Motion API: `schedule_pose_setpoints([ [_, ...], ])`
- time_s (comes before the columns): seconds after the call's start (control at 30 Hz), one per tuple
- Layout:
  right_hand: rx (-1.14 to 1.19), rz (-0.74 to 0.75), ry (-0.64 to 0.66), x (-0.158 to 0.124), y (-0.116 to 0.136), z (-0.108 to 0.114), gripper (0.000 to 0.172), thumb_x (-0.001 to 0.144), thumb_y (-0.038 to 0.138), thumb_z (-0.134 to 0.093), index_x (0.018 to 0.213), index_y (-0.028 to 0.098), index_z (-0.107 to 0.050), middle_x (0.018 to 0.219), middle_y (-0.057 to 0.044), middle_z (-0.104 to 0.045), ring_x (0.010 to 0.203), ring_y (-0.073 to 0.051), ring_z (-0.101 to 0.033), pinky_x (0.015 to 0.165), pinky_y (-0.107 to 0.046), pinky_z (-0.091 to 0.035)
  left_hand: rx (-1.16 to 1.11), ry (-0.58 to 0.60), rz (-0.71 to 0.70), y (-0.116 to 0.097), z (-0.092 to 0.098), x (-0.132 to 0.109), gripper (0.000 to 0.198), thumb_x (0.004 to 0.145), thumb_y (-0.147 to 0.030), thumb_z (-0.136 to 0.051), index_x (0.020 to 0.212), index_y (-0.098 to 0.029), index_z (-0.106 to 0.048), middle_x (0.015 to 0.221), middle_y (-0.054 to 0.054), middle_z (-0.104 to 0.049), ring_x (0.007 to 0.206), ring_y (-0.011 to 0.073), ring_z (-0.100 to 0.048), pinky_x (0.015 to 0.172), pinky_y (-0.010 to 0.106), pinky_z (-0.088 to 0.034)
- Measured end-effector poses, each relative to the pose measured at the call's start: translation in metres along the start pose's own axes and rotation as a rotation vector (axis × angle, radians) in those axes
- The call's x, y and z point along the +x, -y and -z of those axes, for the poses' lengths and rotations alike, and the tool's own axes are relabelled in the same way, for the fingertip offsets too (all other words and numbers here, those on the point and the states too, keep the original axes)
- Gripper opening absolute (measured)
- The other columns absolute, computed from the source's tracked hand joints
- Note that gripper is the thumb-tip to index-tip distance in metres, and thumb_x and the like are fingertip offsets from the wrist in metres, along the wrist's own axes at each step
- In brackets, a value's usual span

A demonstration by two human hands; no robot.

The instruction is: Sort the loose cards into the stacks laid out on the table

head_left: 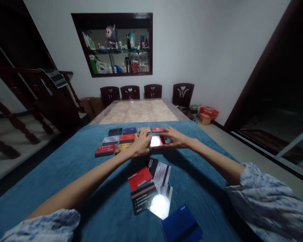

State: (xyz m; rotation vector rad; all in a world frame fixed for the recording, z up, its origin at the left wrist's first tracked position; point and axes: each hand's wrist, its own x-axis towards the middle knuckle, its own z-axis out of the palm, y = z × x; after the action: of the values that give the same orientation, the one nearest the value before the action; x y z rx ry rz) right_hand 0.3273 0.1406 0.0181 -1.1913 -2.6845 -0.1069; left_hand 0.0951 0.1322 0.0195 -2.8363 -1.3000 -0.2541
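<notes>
Both my hands are over the far part of the blue cloth, at a red card [162,142] with bright glare on its face. My left hand [141,143] closes on the card's left edge, and my right hand [175,137] pinches its right edge. Whether more cards lie under it, I cannot tell. Stacks of cards stand in rows beside my left hand, among them a red stack [105,150], a gold stack [123,148] and a silver one [110,139]. Nearer me lie loose cards: a red card [140,178], a black card [143,198] and a silver card [162,173].
A blue card pile [182,223] lies near the front edge of the view. The blue cloth [91,188] covers the near table; a patterned tabletop [141,111] stretches beyond it. Dark chairs [130,92] line the far end. An orange bucket [205,118] stands on the floor at right.
</notes>
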Motion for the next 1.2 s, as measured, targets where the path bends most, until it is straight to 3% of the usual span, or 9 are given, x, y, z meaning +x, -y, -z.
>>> schedule_pose_setpoints([
  [0.13,-0.033,-0.043,0.009,0.011,-0.017,0.002,0.036,0.08,0.036,-0.073,0.11,0.015,-0.069,0.107,-0.014,-0.061,0.097,-0.027,-0.051,0.079,-0.035,-0.041,0.02,-0.002,0.024,0.006,0.001,0.021,0.039,0.076,-0.017,-0.06,0.115,-0.019,-0.059,0.124,0.014,-0.052,0.118,0.0335,-0.043,0.092,0.048,-0.036],
  [0.5,-0.054,-0.125,0.099,0.036,-0.058,0.002,0.028,0.08,0.035,-0.074,0.1,0.016,-0.07,0.108,-0.014,-0.062,0.103,-0.028,-0.055,0.083,-0.032,-0.044,0.056,0.021,0.092,0.018,-0.01,0.075,0.031,0.082,-0.021,-0.058,0.113,-0.019,-0.062,0.123,0.015,-0.054,0.118,0.0346,-0.043,0.094,0.051,-0.036],
  [1.2,-0.137,-0.312,0.283,0.076,-0.103,-0.026,0.033,0.085,0.039,-0.066,0.111,0.018,-0.07,0.111,-0.013,-0.065,0.105,-0.027,-0.059,0.089,-0.029,-0.044,0.088,0.115,0.175,0.037,-0.036,0.139,0.031,0.083,-0.023,-0.054,0.111,-0.02,-0.066,0.129,0.015,-0.057,0.126,0.036,-0.039,0.099,0.056,-0.034],
])
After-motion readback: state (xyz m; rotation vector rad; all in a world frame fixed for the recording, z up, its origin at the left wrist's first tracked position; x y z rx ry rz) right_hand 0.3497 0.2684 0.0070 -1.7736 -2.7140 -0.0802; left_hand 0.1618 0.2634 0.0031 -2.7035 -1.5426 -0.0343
